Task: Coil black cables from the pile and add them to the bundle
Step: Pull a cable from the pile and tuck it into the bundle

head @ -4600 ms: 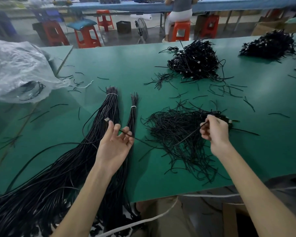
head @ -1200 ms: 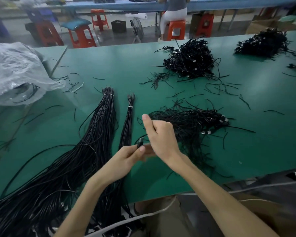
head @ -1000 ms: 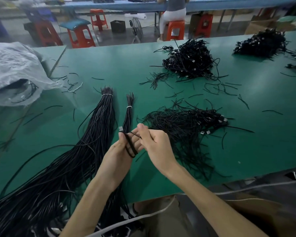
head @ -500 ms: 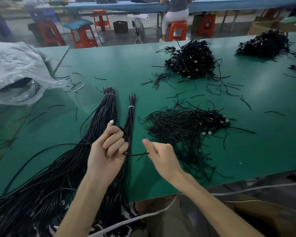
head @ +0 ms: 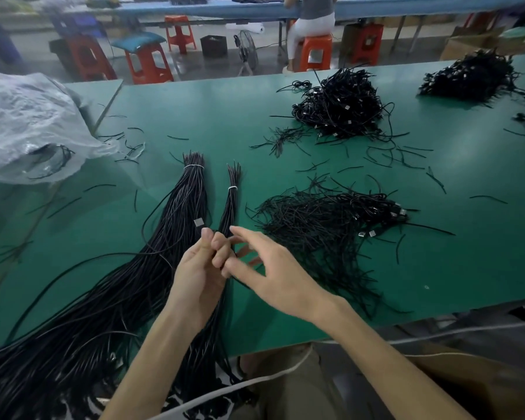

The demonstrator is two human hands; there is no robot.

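Note:
My left hand (head: 202, 268) grips a black cable (head: 198, 228) in its curled fingers, and the cable's metal plug sticks up above the thumb. My right hand (head: 273, 277) is right beside it with fingers stretched out and spread, slightly blurred; a strand of the cable runs under its thumb. Both hands hover over the thin tied bundle (head: 231, 198). The thick tied bundle (head: 191, 189) lies to its left. The loose pile of black cables (head: 322, 228) spreads to the right of my hands.
A heap of coiled cables (head: 337, 104) sits further back, another (head: 470, 77) at the far right. Short cable scraps litter the green table (head: 194, 110). A crumpled plastic bag (head: 28, 122) lies at the left. Orange stools (head: 147, 62) and a seated person (head: 312, 16) are beyond the table.
My right hand drew a cable from the loose pile and wound it round my left fingers. In the last half second it came back against the left hand and its fingers spread out.

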